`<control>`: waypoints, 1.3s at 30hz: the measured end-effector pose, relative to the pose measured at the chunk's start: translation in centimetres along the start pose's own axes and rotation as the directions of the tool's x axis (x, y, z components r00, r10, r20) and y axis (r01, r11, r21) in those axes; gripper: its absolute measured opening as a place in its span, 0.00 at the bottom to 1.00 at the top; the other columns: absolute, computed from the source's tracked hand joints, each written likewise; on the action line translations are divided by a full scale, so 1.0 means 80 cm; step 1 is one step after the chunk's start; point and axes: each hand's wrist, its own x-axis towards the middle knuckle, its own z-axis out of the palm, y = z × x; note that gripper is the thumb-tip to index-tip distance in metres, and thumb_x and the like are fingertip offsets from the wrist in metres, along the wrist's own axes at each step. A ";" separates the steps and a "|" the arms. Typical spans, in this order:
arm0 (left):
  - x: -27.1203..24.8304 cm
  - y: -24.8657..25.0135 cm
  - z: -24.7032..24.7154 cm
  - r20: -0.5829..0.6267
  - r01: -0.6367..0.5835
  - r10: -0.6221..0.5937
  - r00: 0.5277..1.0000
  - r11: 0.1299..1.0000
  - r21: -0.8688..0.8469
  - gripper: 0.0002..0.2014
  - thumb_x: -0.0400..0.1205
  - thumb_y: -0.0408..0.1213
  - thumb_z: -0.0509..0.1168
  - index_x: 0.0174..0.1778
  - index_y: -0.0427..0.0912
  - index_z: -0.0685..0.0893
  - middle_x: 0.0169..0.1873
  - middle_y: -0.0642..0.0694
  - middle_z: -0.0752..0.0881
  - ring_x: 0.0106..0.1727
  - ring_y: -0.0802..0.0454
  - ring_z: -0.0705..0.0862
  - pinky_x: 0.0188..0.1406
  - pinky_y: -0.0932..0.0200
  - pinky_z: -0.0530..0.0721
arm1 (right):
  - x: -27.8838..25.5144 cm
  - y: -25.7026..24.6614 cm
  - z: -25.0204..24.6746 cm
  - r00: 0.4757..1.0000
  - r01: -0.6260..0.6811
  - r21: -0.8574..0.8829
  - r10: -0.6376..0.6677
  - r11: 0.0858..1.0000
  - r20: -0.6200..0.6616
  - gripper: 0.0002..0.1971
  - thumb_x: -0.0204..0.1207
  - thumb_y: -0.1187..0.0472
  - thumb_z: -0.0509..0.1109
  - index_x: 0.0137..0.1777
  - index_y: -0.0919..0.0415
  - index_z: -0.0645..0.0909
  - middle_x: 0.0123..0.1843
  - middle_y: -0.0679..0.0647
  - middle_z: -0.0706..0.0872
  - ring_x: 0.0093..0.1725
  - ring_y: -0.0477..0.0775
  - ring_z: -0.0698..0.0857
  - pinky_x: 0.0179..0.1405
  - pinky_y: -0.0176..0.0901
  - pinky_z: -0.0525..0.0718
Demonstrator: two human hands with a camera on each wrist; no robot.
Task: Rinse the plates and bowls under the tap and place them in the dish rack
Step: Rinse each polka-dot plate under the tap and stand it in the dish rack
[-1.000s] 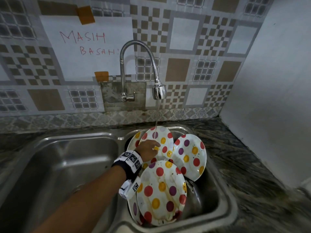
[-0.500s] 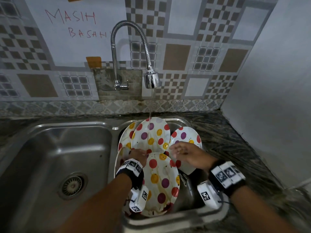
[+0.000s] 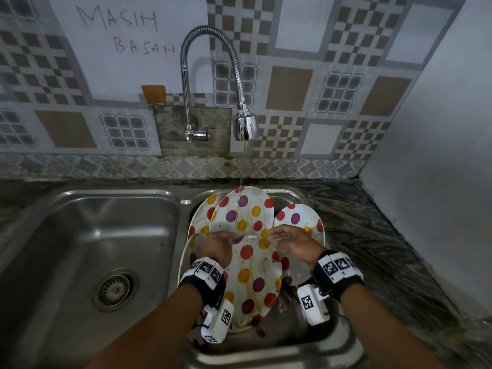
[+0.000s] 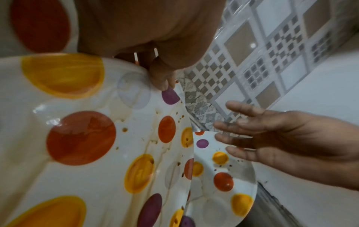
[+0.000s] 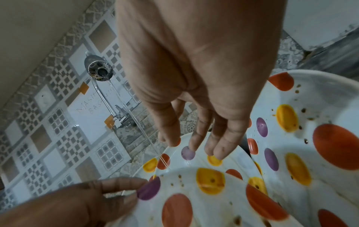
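Note:
Several white plates with red, yellow and purple dots stand on edge in the right sink basin (image 3: 314, 350). My left hand (image 3: 226, 239) pinches the top rim of the stained front plate (image 3: 247, 272); in the left wrist view my thumb lies on that front plate (image 4: 87, 138) at its rim. Just right of the rim hovers my right hand (image 3: 274, 234), fingers straight and holding nothing, seen again as the right hand (image 5: 204, 145). A thin stream from the tap (image 3: 245, 126) falls on the back plate (image 3: 239, 209). Another plate (image 3: 300, 219) leans at the right.
The left basin (image 3: 80, 249) has a drain strainer (image 3: 114, 290). Dark stone counter (image 3: 372, 249) runs along the right, up to a white wall (image 3: 439, 155). A tiled backsplash with a taped paper note (image 3: 125, 35) rises behind the sink.
My left hand came off the back plate and took the front plate's top rim. My right hand entered from the right and moved in toward that rim. The head view moved closer.

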 end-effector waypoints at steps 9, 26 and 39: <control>0.014 0.056 -0.047 -0.092 -0.224 0.220 0.971 0.974 -0.033 0.12 0.80 0.30 0.65 0.52 0.48 0.91 0.52 0.45 0.91 0.57 0.46 0.87 0.63 0.47 0.82 | 0.012 -0.004 -0.016 0.996 0.019 0.062 -0.013 0.998 -0.091 0.16 0.76 0.69 0.69 0.58 0.50 0.85 0.65 0.46 0.82 0.65 0.46 0.79 0.68 0.41 0.76; 0.062 0.121 -0.089 -0.107 -0.362 0.348 0.931 0.856 -0.368 0.18 0.77 0.16 0.62 0.52 0.41 0.89 0.46 0.52 0.89 0.45 0.62 0.86 0.46 0.69 0.83 | 0.029 0.016 -0.079 0.930 0.127 0.181 -0.054 0.975 -0.365 0.15 0.76 0.75 0.67 0.53 0.54 0.82 0.46 0.57 0.84 0.38 0.45 0.86 0.30 0.38 0.84; 0.075 0.127 -0.057 0.081 -0.211 0.276 0.958 0.867 -0.451 0.20 0.79 0.20 0.64 0.46 0.53 0.90 0.52 0.42 0.90 0.52 0.44 0.88 0.52 0.48 0.88 | 0.008 0.034 -0.112 0.871 0.150 0.162 -0.052 0.975 -0.489 0.16 0.74 0.74 0.70 0.54 0.54 0.85 0.55 0.59 0.88 0.56 0.59 0.86 0.59 0.56 0.84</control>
